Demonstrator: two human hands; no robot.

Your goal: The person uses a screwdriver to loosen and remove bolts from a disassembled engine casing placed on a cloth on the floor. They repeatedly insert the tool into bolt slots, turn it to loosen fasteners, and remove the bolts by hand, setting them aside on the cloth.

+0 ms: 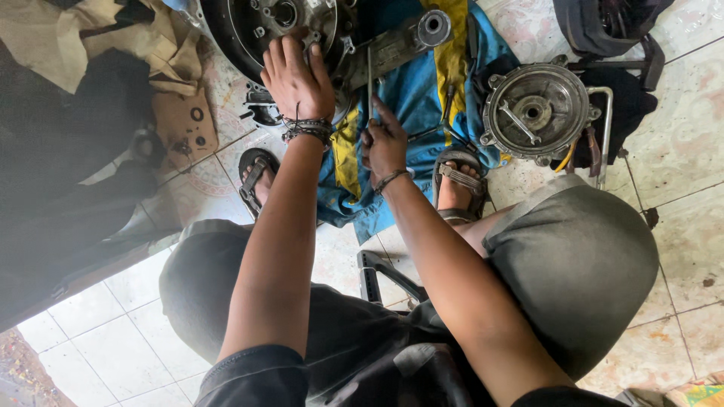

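Note:
My left hand point(298, 79) lies flat, fingers spread, on the lower edge of a dark round engine casing point(256, 26) at the top of the head view. My right hand point(385, 143) grips a thin metal tool shaft point(369, 79) that stands upright beside the casing, over a blue and yellow cloth point(411, 98). Both wrists carry cord bracelets. A grey metal arm with a round end point(418, 34) extends from the casing to the right.
A round silver cover point(535, 113) with a bent metal tube lies at the right on the tiled floor. My sandalled feet point(456, 185) flank the cloth. A cardboard piece with small washers point(185, 124) lies at the left. Dark bag at top right.

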